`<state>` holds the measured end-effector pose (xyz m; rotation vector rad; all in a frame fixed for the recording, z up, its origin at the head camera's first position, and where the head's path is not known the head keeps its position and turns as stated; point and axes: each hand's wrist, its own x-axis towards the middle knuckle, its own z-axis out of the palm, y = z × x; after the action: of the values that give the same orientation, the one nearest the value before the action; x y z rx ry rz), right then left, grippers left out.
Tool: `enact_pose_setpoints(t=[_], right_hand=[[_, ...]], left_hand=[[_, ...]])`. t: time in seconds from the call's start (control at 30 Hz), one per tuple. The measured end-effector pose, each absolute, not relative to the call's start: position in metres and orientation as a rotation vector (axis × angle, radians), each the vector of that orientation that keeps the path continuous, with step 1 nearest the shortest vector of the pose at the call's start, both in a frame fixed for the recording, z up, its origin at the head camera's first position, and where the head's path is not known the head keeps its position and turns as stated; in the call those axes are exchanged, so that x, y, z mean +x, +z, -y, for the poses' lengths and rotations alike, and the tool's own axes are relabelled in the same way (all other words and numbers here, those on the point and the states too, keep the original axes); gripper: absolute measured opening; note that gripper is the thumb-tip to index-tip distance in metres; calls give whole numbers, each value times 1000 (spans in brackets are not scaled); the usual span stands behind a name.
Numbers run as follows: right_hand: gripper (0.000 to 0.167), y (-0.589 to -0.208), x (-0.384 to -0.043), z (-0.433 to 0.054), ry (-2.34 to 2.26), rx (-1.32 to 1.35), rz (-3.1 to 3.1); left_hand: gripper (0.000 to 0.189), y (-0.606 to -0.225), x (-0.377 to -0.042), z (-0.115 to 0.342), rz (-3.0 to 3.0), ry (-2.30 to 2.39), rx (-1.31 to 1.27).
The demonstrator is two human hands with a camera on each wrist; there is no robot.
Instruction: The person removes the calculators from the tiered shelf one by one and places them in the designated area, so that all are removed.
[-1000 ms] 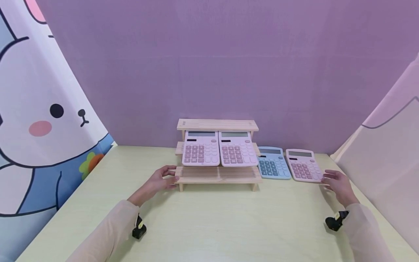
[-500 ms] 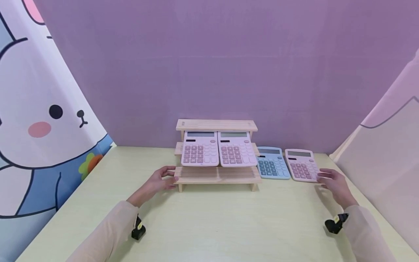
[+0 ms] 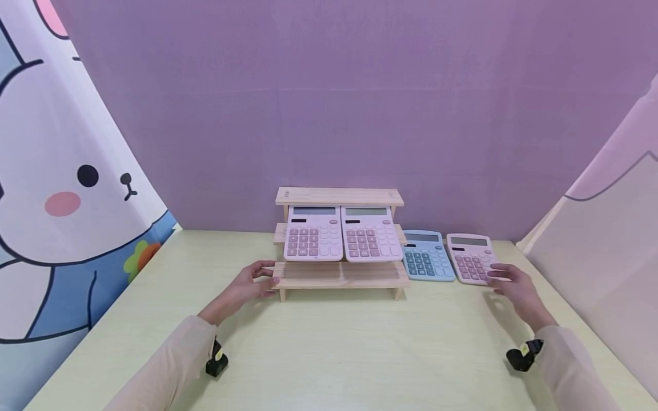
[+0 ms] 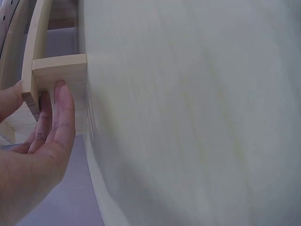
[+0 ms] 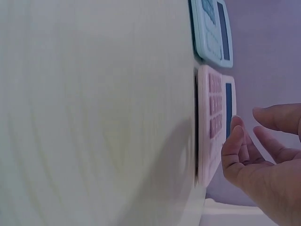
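My left hand [image 3: 249, 283] pinches the left end of the lowest board of a three-tier wooden display stand [image 3: 341, 275]. In the left wrist view the thumb lies on top of the board [image 4: 35, 52] and the fingers [image 4: 65, 113] reach underneath, by its leg. Two pink calculators [image 3: 315, 237] lean side by side on the stand's middle tier. Over the lower right corner of another pink calculator [image 3: 470, 260] hovers my right hand [image 3: 516, 288]. Its fingers [image 5: 233, 148] are loosely bent and hold nothing; a gap to the calculator shows in the right wrist view.
A blue calculator [image 3: 429, 257] lies on the pale table [image 3: 334, 354] between the stand and the right pink calculator. Behind rises a purple backdrop [image 3: 339, 103]. Printed cloth [image 3: 56, 245] with a cartoon figure borders the left side; a pale cloth [image 3: 617, 257] borders the right.
My right hand has moved left, from beside the pink calculator's right edge to over its lower right corner. The left hand keeps its hold on the stand.
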<state>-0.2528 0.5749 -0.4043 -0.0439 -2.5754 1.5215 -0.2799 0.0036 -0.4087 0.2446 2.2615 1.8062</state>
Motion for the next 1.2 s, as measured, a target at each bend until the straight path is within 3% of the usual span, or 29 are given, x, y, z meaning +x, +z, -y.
enact_pose_setpoints(t=[0.23, 0.8, 1.2], right_hand=[[41, -405, -251, -566, 1538, 11, 2558], [47, -392, -250, -542, 1550, 112, 2626], [42, -380, -249, -524, 1558, 192, 2622]], left_hand=[[58, -409, -280, -3, -2264, 1797, 231], [58, -411, -279, -3, -2257, 1809, 227], [58, -410, -279, -4, -2256, 1812, 208]])
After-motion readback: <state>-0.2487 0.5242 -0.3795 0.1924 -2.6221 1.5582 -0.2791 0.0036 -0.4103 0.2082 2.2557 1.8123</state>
